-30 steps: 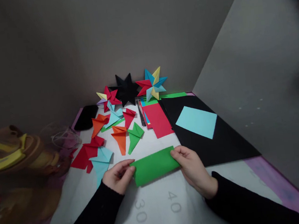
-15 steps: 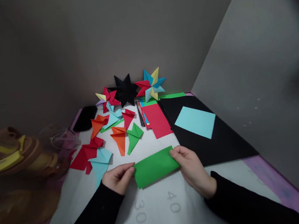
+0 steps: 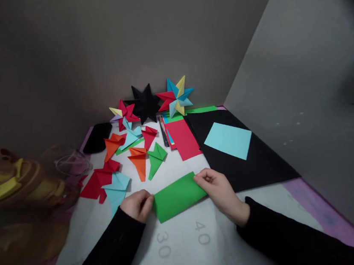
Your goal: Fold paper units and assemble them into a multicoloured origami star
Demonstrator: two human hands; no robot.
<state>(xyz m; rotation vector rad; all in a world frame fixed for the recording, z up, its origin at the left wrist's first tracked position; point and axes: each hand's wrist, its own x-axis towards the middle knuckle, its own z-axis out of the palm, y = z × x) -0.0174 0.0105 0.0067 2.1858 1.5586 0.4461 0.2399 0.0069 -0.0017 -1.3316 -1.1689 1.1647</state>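
A rectangular piece of green paper (image 3: pixel 179 197) is stretched between my hands, low over the white table. My left hand (image 3: pixel 138 205) is closed, pinching its left edge. At the upper right corner, the fingers of my right hand (image 3: pixel 218 194) pinch the same paper. Just beyond it lie folded paper pieces: a green one (image 3: pixel 157 159), an orange one (image 3: pixel 139 163), a light blue one (image 3: pixel 117 189) and a red one (image 3: pixel 97 182).
Against the back wall stand a black folded star (image 3: pixel 145 104) and a multicoloured star (image 3: pixel 177 96). A red sheet (image 3: pixel 183 139) lies beside large black paper (image 3: pixel 244 167) bearing a light blue sheet (image 3: pixel 228 140). A dark phone-like object (image 3: pixel 97 138) is at the left; clutter beyond it is blurred.
The whole view has shifted slightly. My right fingers have moved a little along the green paper's upper right corner, and my left fingers have curled in more. Both hands still hold it.
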